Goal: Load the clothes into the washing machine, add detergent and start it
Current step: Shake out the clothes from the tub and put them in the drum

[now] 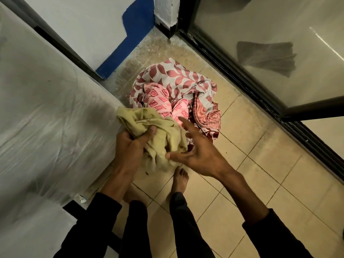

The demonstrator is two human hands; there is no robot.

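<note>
Olive-yellow garment (pixel 163 135): bunched, gripped by left hand (pixel 130 144), thumb curled over top; held above tiled floor (pixel 251 149), just beside plastic-wrapped appliance (pixel 46 118) at left. Right hand (pixel 197 151): fingers spread and relaxed, nothing held, thumb tip touching garment. Clothes pile (pixel 178 94) on floor beyond hands: leaf-print white/maroon cloth w/ pink patterned piece on top. Glass door (pixel 270 43), dark frame, at right. Bare feet (pixel 179 180) on tiles; dark sleeves, dark trousers.
</note>
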